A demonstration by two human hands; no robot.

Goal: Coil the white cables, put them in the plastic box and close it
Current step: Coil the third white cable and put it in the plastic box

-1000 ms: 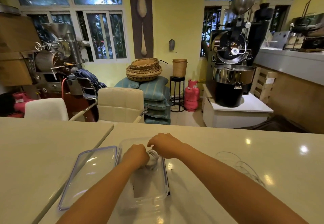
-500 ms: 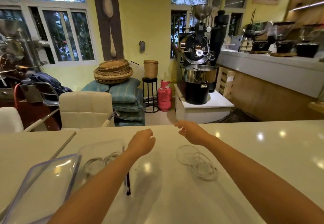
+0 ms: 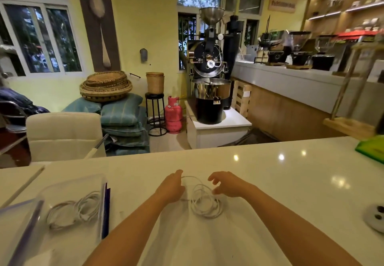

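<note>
A loose white cable [image 3: 204,202] lies in untidy loops on the white counter between my hands. My left hand [image 3: 171,186] rests at its left side, fingers touching the top strand. On the cable's right, my right hand [image 3: 227,184] hovers with fingers spread and curled, holding nothing. The clear plastic box [image 3: 62,184] stands open at the lower left with a coiled white cable [image 3: 75,210] inside. Its blue-rimmed lid [image 3: 18,230] lies beside it at the far left.
A round white socket [image 3: 377,217] sits at the counter's right edge, a green object [image 3: 372,149] at the far right. Behind the counter stand a cream chair [image 3: 64,134], stacked cushions, a pink gas cylinder and a coffee roaster.
Both hands left the box, where a coiled cable now lies, and moved right to the second loose cable. The view swung right, so the box sits at the lower left.
</note>
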